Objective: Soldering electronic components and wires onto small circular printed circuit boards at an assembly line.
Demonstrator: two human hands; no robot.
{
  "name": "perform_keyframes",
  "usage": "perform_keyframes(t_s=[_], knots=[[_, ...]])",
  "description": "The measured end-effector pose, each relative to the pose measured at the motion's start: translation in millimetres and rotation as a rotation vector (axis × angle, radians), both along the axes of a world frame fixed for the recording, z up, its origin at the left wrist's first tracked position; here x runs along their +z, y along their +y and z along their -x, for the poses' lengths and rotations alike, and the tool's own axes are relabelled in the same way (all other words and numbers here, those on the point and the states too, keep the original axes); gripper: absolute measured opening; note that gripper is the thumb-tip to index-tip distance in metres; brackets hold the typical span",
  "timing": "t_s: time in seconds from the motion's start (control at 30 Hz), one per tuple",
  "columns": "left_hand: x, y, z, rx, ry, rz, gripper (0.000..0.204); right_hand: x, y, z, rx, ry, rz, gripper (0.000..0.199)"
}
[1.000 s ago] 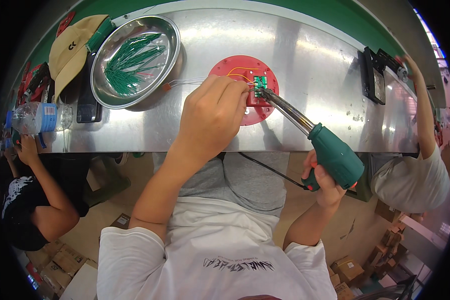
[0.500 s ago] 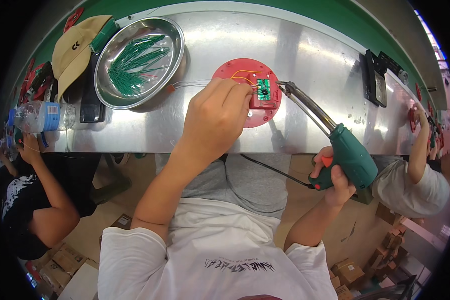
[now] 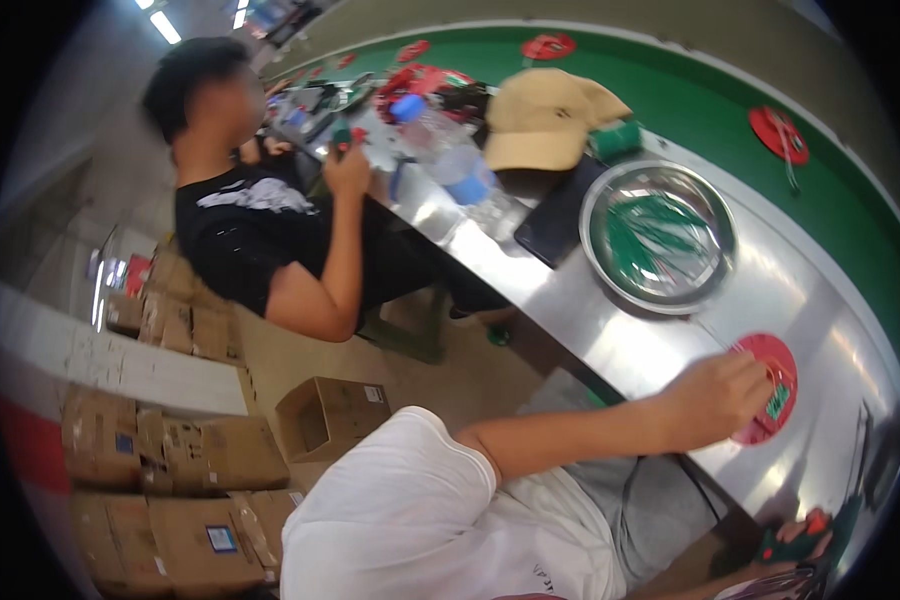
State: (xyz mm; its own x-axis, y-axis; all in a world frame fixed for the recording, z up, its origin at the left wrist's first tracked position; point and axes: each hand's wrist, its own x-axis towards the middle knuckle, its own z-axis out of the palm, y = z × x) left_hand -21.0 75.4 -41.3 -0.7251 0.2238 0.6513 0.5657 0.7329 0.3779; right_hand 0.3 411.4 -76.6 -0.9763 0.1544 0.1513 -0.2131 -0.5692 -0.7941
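My left hand (image 3: 715, 402) is over a round red disc (image 3: 767, 346) at the right side of the metal table. Its fingers are pinched together beside a small green circuit board (image 3: 778, 402) on that disc; a thin wire seems to be between them, though blur and the fingers hide most of it. At the lower right edge my right hand (image 3: 810, 538) is wrapped round the grip of a dark green soldering gun (image 3: 844, 528) with an orange-red trigger. The gun's long tip points up, apart from the board.
A round metal bowl (image 3: 592, 265) holds green wires (image 3: 660, 240). Left of it lie a dark flat object (image 3: 560, 215), a tan cap (image 3: 545, 115), and a water bottle (image 3: 460, 165). A co-worker in black (image 3: 260, 240) works at the left. Cardboard boxes (image 3: 205, 460) stand on the floor.
The view has swung far to the left, bringing in the co-worker and boxes. Disc and bowl now appear further right. The soldering gun's tip is no longer beside the board; both grips look unchanged.
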Motion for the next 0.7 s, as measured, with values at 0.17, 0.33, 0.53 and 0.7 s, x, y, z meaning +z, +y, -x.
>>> perform_keyframes(t_s=[0.17, 0.33, 0.53, 0.7], knots=[[-4, -10, -5, 0.014, 0.011, 0.051, 0.023, -1, -19, 9, 0.026, 0.117, 0.047, 0.041], [-6, -9, -4, 0.038, 0.082, 0.137, 0.025, 7, -34, 14, 0.078, 0.197, 0.115, 0.044], [-1, -10, -9, 0.063, 0.117, 0.211, 0.023, 25, -43, 1, -0.310, -0.195, -0.295, 0.047], [-6, -7, -11, 0.058, 0.083, 0.160, 0.021, 29, -53, 5, -0.192, -0.325, -0.223, 0.041]])
